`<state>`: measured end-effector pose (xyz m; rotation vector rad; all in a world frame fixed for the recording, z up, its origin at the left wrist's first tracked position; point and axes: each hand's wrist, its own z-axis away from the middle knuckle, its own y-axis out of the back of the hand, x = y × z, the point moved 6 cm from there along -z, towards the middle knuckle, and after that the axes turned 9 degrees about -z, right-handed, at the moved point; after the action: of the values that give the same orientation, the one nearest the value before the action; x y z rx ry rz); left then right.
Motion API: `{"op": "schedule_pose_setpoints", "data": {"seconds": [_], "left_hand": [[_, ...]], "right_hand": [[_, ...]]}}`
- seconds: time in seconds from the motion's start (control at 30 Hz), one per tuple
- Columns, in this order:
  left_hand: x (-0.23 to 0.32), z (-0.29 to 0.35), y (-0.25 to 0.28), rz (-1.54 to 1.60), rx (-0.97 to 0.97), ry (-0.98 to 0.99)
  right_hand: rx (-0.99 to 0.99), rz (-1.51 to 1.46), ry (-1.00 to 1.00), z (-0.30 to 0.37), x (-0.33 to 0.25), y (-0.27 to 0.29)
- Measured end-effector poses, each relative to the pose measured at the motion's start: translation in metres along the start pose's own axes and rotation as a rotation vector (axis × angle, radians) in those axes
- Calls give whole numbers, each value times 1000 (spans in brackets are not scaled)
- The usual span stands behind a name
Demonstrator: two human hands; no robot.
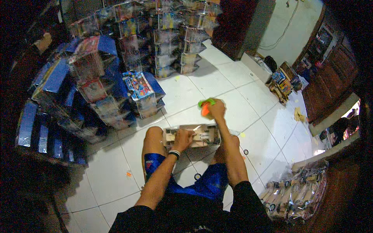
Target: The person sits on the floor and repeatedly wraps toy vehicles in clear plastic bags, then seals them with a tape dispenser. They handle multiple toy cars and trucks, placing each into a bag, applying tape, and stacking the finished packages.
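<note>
A pale wooden toy vehicle (206, 134) with dark parts lies crosswise between my knees. My left hand (183, 139) is on its left half, fingers curled and pressed against it; the fingertips are hard to make out. Beyond the toy and to its right, my right hand (217, 109) is closed round a bright green and orange object (205, 106). That object is blurred, so its exact kind does not show. A small black wheel (197, 176) lies on the floor between my legs.
Stacked boxes with blue sides (105, 46) stand at the left, and clear-fronted boxes (165, 42) at the back. A plastic bag of wooden toys (295, 194) lies at the lower right. Another black wheel (245, 152) is by my right knee. Boxes (285, 81) sit along the right wall.
</note>
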<state>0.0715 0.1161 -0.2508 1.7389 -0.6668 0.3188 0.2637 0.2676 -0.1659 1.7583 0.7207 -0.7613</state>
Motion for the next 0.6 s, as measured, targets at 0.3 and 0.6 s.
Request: {"op": "schedule_pose_setpoints", "data": {"seconds": [0.3, 0.6], "left_hand": [[1, 6, 7, 39, 278, -83], [-18, -19, -11, -122, 123, -5]], "right_hand": [[-572, 581, -46, -4, -68, -80], [-388, 459, 143, 32, -70, -51]]}}
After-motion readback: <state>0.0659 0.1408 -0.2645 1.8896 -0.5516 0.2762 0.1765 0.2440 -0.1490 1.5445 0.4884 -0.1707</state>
